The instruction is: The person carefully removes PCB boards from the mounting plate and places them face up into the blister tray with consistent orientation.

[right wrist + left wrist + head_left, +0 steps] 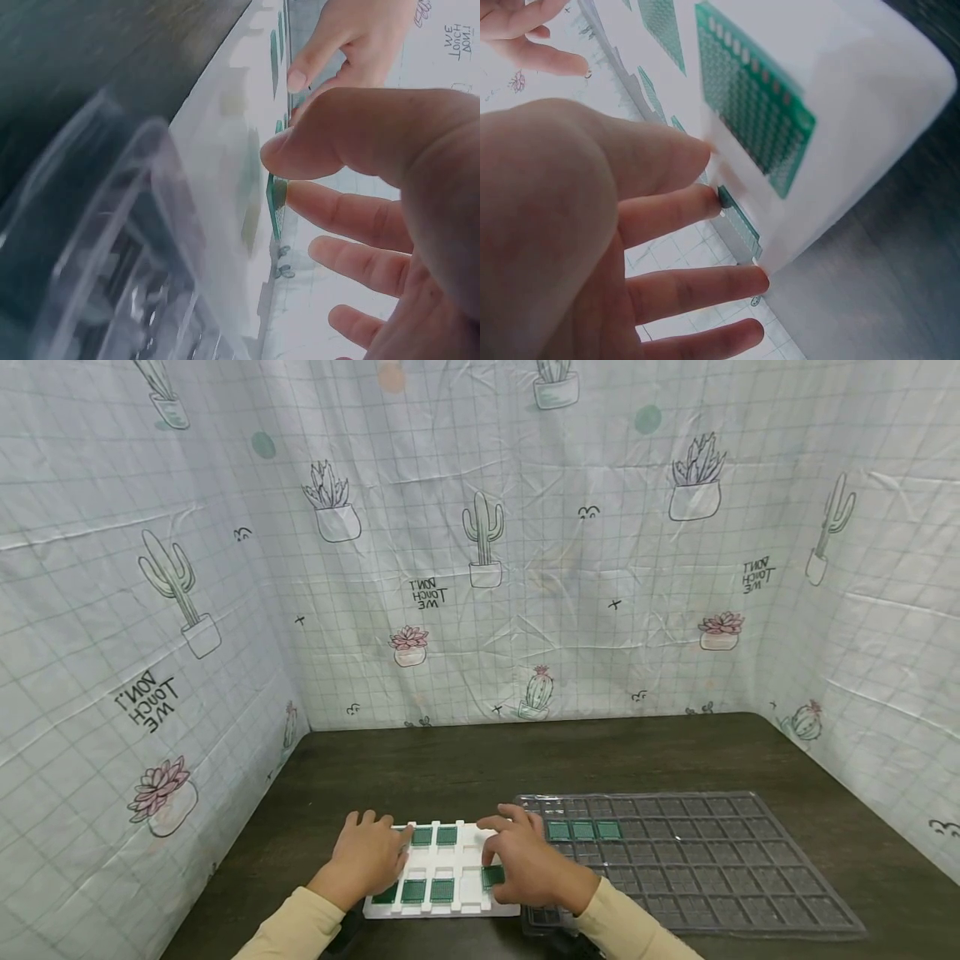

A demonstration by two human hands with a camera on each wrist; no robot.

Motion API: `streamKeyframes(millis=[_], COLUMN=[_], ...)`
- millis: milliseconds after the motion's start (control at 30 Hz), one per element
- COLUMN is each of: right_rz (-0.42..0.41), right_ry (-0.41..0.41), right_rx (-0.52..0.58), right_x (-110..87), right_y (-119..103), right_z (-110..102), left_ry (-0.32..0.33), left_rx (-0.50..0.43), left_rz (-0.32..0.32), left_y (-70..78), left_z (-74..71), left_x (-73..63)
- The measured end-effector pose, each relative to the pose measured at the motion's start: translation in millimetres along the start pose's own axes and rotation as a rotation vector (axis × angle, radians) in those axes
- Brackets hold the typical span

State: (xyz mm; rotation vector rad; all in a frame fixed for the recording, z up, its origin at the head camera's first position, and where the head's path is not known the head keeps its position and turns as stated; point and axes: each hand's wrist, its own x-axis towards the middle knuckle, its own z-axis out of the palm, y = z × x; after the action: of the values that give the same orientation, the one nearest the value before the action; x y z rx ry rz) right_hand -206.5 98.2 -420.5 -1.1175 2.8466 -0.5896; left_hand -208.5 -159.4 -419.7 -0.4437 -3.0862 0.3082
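1. The right hand (525,856) is pinching a green board (492,877) between thumb and index finger, its other fingers spreading apart.
2. That board is sitting right at those fingertips, above the right end of the white tray (470,885).
3. The left hand (367,856) is touching the white tray's left end, its fingers reaching out nearly straight and apart.
4. The white tray is lying toward the near edge of the desk (450,768), holding more green boards (442,890).
5. Just beside it, toward the desk's right edge, a clear tray (750,860) is carrying three boards (583,832) near its far left corner.
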Motion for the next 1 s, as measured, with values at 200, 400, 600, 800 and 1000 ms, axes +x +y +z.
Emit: streamKeyframes(millis=[200,400,600,800,1000], right_rz=[0.018,0.026,0.045,0.042,0.045], right_ry=[0.008,0.019,0.023,0.044,0.057], right_rx=[-0.008,0.001,0.004,0.007,0.032], right_x=[-3.9,-6.9,-8.4,-11.1,-15.1], right_y=[6,11,16,21,26], right_z=[-2,-4,-4,-6,-10], left_ry=[0.000,0.014,0.019,0.020,0.017], left_rx=[0.008,0.012,0.012,0.009,0.006], left_rz=[0.004,0.008,0.012,0.014,0.013], left_y=[-0.5,-0.3,-0.1,-0.1,0.1], left_z=[1.2,1.6,1.1,0.8,0.3], left_x=[0.0,-0.3,-1.2,-1.2,-1.0])
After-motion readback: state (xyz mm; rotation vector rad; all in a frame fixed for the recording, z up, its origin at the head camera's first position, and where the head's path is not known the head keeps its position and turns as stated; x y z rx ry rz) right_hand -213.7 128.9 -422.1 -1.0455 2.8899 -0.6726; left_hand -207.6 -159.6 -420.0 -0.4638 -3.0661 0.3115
